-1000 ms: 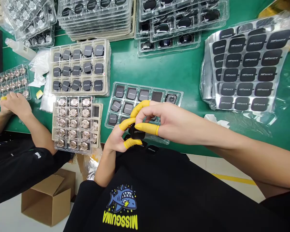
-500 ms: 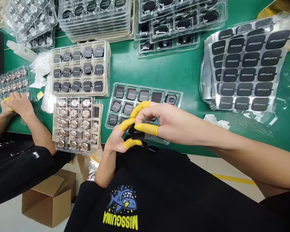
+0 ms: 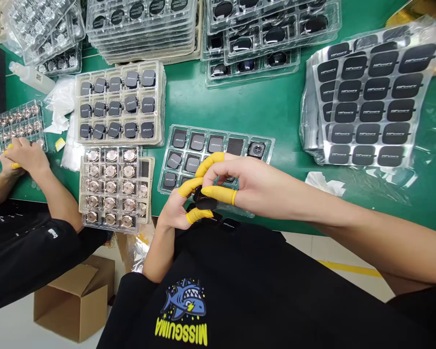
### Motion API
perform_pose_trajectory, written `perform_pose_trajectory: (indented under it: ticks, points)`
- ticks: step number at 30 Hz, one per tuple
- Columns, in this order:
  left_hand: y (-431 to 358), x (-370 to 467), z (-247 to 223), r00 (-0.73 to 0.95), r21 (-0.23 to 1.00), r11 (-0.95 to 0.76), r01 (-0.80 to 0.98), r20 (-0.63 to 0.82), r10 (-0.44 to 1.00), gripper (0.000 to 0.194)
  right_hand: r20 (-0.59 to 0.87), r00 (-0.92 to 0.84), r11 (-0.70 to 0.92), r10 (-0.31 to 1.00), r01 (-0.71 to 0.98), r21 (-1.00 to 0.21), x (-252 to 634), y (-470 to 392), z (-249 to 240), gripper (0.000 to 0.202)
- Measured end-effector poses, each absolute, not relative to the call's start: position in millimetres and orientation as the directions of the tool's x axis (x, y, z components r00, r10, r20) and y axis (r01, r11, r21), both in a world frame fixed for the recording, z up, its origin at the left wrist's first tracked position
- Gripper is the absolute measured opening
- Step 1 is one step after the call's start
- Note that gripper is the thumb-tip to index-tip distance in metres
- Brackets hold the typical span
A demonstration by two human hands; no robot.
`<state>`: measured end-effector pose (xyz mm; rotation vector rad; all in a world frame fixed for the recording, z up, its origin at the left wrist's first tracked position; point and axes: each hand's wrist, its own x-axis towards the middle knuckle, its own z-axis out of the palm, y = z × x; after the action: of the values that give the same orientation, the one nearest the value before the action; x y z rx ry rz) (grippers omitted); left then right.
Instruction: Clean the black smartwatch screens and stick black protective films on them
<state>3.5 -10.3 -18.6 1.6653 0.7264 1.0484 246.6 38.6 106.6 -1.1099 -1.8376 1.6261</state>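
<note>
Between my hands is a dark square watch piece (image 3: 205, 201), its face tilted. My left hand (image 3: 179, 206), in yellow finger cots, pinches it from the left side. My right hand (image 3: 236, 179) reaches in from the right, its thumb and fingertips closed on the piece's upper edge. Just beyond them lies a clear tray (image 3: 218, 130) with dark square pieces and a watch (image 3: 256, 149) in its top right pocket; my hands hide part of it. Loose dark film stickers (image 3: 230, 224) sit at the table edge below my fingers.
Sticker sheets (image 3: 370, 111) lie at right, beside crumpled tissue (image 3: 323, 183). Stacked trays (image 3: 141, 34) line the back. At left are a black-piece tray (image 3: 121, 116), a rose-gold watch tray (image 3: 111, 186) and another person's hands (image 3: 25, 157). A cardboard box (image 3: 70, 305) stands on the floor.
The dark piece has tilted a little between my fingers, and the lettering on its face no longer shows. My right fingertips have shifted slightly left.
</note>
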Motion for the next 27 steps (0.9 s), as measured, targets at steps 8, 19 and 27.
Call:
perform_pose_trajectory:
  ticks: [8, 19, 27]
  points:
    - [-11.0, 4.7, -17.6, 0.438, 0.953, -0.298, -0.056, 0.292, 0.85, 0.066, -0.066, -0.582, 0.114, 0.81, 0.268, -0.957, 247.6, 33.0, 95.8, 0.011]
    - [-13.3, 6.1, -17.2, 0.408, 0.982, -0.175, -0.077, 0.191, 0.893, 0.075, -0.063, -0.471, 0.044, 0.88, 0.211, -0.976, 255.2, 21.1, 83.9, 0.031]
    - [-15.7, 11.0, -28.4, 0.387, 0.964, -0.246, -0.101, 0.266, 0.883, 0.076, -0.314, -0.491, -0.223, 0.813, 0.237, -0.946, 243.1, 9.6, 73.0, 0.044]
